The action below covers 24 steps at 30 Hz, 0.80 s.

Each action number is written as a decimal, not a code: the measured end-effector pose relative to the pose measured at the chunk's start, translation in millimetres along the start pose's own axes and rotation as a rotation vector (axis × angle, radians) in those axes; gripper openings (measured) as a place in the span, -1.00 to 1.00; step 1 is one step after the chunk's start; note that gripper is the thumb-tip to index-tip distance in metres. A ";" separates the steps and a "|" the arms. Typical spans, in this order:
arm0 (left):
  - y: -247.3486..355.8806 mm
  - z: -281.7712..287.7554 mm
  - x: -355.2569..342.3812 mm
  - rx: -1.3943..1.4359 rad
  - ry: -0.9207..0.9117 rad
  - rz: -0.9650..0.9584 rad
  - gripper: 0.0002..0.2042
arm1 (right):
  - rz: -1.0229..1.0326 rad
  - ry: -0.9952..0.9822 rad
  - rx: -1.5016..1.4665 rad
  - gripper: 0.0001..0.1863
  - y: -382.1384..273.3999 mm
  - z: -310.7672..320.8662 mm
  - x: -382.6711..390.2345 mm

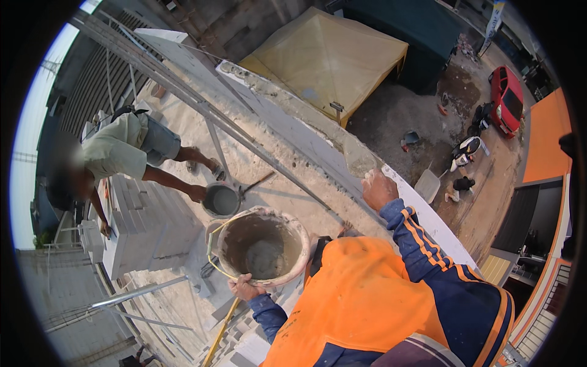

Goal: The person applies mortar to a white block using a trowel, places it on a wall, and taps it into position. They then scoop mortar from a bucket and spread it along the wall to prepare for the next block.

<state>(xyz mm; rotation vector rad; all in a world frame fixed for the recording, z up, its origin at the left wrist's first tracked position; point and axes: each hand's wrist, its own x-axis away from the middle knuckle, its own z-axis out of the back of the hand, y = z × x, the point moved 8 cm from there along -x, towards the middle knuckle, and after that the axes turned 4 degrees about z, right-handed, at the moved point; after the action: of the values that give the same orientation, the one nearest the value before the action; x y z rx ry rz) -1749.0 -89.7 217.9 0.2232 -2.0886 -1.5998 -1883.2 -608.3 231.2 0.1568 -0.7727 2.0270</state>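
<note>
My left hand (pixel 247 286) is closed on the near rim of a mortar-smeared bucket (pixel 298 235). The bucket is tilted so its inside shows, with some wet grey mortar (pixel 266 254) at the bottom. A thin yellow handle hangs at its left side. My right hand (pixel 380 189) is closed at the top edge of a white block wall (pixel 422 214). Just beyond its fingers, grey mortar (pixel 361 160) covers the wall top. Whatever those fingers hold is hidden.
At left, a co-worker (pixel 116 147) bends, one hand at a smaller bucket (pixel 221 200) of grey mix, the other on stacked white blocks (pixel 150 220). Metal scaffold poles (pixel 202 110) run alongside the wall. Below, beyond the wall, are a tan canopy (pixel 324 55), motorbikes and a red car (pixel 507 101).
</note>
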 end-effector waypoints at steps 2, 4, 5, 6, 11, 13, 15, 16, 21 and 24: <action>3.2 -12.5 -10.3 0.012 -0.037 -0.026 -0.69 | 0.066 0.102 -0.079 -0.61 -5.0 8.4 -8.0; 4.6 -15.8 -13.4 0.016 -0.042 -0.028 -0.69 | 0.092 0.139 -0.085 -0.62 -11.2 7.0 -27.9; 4.9 -18.0 -15.6 0.024 -0.047 -0.029 -0.69 | 0.144 0.150 -0.075 -0.62 -19.8 7.6 -48.2; 5.6 -19.4 -18.0 0.037 -0.045 -0.030 -0.69 | 0.171 0.093 0.010 -0.64 -30.5 1.4 -72.5; 18.8 -23.6 -21.2 -0.022 -0.086 -0.084 -0.68 | 0.009 -0.116 0.058 -0.64 -22.7 -17.2 -136.0; 18.7 -21.9 -17.6 -0.004 -0.085 -0.064 -0.68 | -0.152 0.043 0.060 -0.63 2.6 1.5 -129.8; 15.8 -21.4 -13.5 0.059 -0.093 -0.035 -0.67 | -0.052 0.029 0.210 -0.62 16.1 12.4 -109.0; 13.2 -20.6 -11.7 0.090 -0.091 -0.018 -0.67 | 0.003 0.039 0.201 -0.62 20.3 14.8 -94.2; 8.2 -13.7 -13.0 -0.021 -0.046 0.000 -0.68 | -0.099 -0.115 -0.455 -0.58 68.3 -4.9 -0.6; 9.7 -14.8 -17.5 -0.083 -0.063 -0.014 -0.70 | -0.010 0.239 -0.025 -0.60 71.3 22.9 24.7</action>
<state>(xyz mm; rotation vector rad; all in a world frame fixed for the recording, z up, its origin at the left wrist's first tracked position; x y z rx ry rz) -1725.2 -92.2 224.9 0.1610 -2.0664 -1.7188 -1958.9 -630.0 226.5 -0.0947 -0.6443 1.9818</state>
